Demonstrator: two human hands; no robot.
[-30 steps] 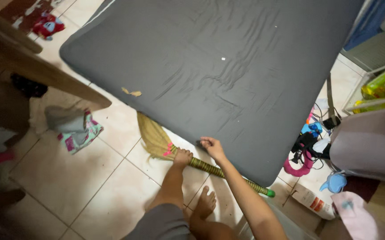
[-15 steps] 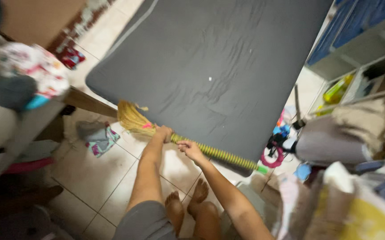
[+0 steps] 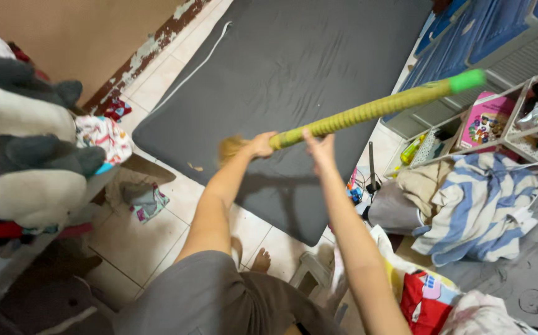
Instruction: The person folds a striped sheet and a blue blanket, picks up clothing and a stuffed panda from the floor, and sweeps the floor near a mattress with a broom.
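Yellow-green wrapping covers the broom point(image 3: 368, 111) handle, raised over the dark grey mattress point(image 3: 293, 80). The left hand point(image 3: 261, 144) is clenched around it near the bristles; the right hand point(image 3: 320, 146) grasps it just beside.

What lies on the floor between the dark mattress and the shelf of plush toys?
In the head view, a crumpled patterned cloth lies on the tiled floor between mattress and shelf.

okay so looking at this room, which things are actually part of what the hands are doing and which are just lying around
In use: broom, gripped by left hand and right hand; grey mattress below it.

Lying about: plush toys, striped blanket, crumpled cloth on the floor, pink box on the shelf.
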